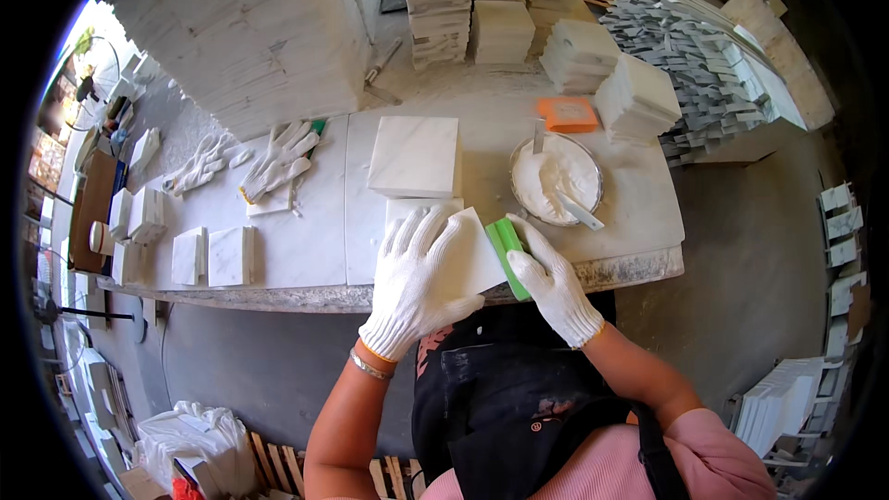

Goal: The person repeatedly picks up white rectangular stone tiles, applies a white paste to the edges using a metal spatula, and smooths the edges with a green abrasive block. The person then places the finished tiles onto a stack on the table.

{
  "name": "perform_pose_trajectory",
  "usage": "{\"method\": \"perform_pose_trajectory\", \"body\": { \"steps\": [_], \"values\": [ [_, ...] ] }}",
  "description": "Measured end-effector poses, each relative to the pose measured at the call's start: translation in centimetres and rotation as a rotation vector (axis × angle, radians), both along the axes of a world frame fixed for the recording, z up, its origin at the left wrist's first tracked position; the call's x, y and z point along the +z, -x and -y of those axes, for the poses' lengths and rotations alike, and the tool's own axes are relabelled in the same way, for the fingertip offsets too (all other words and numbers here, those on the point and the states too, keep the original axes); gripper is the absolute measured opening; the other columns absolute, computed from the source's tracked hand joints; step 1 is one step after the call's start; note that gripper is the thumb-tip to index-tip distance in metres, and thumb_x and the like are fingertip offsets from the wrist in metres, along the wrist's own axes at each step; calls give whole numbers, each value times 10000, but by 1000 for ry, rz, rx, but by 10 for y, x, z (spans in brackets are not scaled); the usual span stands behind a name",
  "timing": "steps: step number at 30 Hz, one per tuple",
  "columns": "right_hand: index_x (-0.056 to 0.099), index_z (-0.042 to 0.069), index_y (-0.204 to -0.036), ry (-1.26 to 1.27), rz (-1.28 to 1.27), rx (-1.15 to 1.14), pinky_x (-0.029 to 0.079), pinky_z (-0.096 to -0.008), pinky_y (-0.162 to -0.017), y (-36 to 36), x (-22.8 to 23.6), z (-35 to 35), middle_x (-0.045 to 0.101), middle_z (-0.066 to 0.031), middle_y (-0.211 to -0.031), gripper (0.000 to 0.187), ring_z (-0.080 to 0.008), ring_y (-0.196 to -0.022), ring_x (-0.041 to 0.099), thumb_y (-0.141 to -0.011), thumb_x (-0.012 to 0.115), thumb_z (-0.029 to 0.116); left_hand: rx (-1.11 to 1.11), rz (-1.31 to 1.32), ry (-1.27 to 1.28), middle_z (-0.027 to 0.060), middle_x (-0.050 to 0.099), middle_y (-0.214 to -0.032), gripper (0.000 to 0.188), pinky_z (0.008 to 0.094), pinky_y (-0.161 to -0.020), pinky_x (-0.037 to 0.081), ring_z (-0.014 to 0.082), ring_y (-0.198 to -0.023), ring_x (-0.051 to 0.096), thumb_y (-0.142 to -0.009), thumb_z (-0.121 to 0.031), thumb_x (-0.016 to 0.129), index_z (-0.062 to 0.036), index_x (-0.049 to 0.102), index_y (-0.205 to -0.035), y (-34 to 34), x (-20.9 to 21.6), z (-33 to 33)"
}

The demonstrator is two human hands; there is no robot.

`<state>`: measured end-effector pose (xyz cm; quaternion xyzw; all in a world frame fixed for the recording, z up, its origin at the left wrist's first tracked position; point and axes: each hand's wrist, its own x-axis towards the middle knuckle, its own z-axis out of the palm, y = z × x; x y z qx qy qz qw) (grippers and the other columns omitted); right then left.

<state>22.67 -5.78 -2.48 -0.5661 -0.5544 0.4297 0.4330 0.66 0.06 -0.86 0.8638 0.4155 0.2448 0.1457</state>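
My left hand (417, 268), in a white knit glove, lies flat with its fingers spread on a white stone tile (474, 255) at the table's front edge. My right hand (549, 280), gloved the same way, is closed round a green block (506, 257), whose long side rests against the tile's right edge. Just beyond my left hand sits a stack of square white marble tiles (414, 156). To the right stands a round bowl of white paste (557, 176) with a putty knife (579, 210) and a second blade in it.
An orange block (567, 114) lies behind the bowl. Spare white gloves (281, 159) rest at the left, near small tile pieces (231, 256). Tall tile stacks (438, 5) line the back, with a large stone pile (250, 28) at the back left.
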Motion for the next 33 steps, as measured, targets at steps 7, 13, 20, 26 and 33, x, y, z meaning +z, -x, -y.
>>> {"method": "perform_pose_trajectory", "body": {
  "steps": [7,13,20,26,33],
  "values": [
    [433,-15,-1512,-112,210,-6,412,-379,-1118,3,-3,-12,561,-227,-1421,598,-305,-1319,553,-1003,624,234,5,50,6,161,547,-1419,889,522,-1105,393,397,-1317,509,-553,-332,845,-91,585,-1368,0,0,0],
    [398,-38,-1531,-79,275,108,324,-362,-1193,1,24,10,507,-205,-1499,618,-246,-1412,463,-1000,604,205,-6,89,56,163,553,-1400,874,514,-1093,404,395,-1301,514,-553,-319,845,-91,588,-1357,-2,8,-4],
    [431,-17,-1508,-133,206,2,426,-360,-1098,4,-12,-22,595,-216,-1335,603,-309,-1272,574,-981,645,184,-9,100,-29,153,571,-1326,800,498,-1042,432,381,-1213,542,-563,-297,826,-63,593,-1292,-4,11,-3],
    [444,-13,-1503,-280,352,69,487,-384,-1025,3,15,7,624,-205,-1277,628,-307,-1173,635,-949,676,168,8,120,-64,155,575,-1297,765,494,-1025,440,380,-1186,548,-561,-280,812,-55,596,-1260,-2,6,-3],
    [408,-24,-1520,-91,179,42,413,-379,-1118,0,-6,-16,553,-237,-1415,612,-312,-1320,548,-1002,621,222,-6,80,-28,161,572,-1292,782,494,-1039,433,388,-1203,544,-570,-307,818,-55,594,-1275,-3,10,-3]
  ]
}}
